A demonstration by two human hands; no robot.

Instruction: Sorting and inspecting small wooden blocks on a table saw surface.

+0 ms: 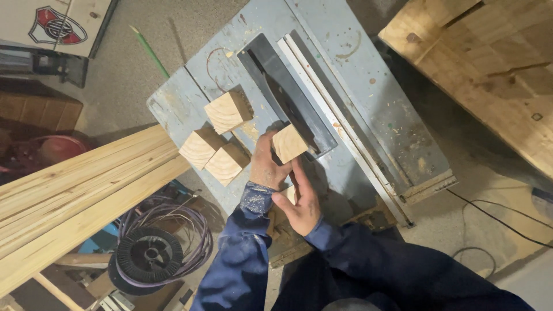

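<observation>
Both hands' grip on wooden block [290,143], three blocks [214,138] just left, by black saw insert [288,95].

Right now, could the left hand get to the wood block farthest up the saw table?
Probably yes. The left hand is busy steadying a block by the black plate, but the far block sits close above it with only bare table between.

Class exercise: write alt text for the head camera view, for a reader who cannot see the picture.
Seen from above, a person's left hand and right hand hold a small wooden block against the dark plate of a worn blue-grey saw table. Three more wooden blocks sit on the table's left side, with long pale planks and a spool of cable beside it.
</observation>
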